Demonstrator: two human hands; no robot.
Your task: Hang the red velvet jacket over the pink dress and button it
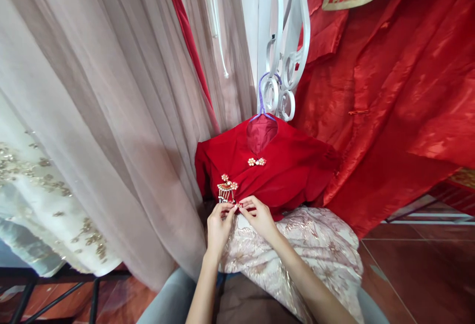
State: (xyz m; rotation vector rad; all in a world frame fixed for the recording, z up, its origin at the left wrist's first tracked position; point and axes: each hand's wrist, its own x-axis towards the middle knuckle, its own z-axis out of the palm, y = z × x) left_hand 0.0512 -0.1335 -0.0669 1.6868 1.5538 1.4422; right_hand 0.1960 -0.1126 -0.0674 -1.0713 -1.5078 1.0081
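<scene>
A red velvet dress (pixel 285 170) hangs in front of me on a purple hanger (pixel 261 97), its chest facing up. Between the fingertips of both hands is a small jewelled button fastening (pixel 238 206) on the dress's lower left side, mostly covered by fingers. My left hand (pixel 218 225) pinches it from the left and my right hand (pixel 260 217) from the right. Just above my left fingers sits a gold fan-shaped ornament (pixel 224 186) with flowers and dangling beads. Another flower-shaped fastening (pixel 257 162) lies below the collar opening.
Pale patterned fabric (pixel 319 240) covers my lap under the dress. A white scrolled metal stand (pixel 305 27) bears the hanger. Sheer beige curtains (pixel 111 91) hang at left, beside a sequinned white gown (pixel 48 190). Red satin garments (pixel 393 91) fill the right, above brown floor tiles (pixel 419 269).
</scene>
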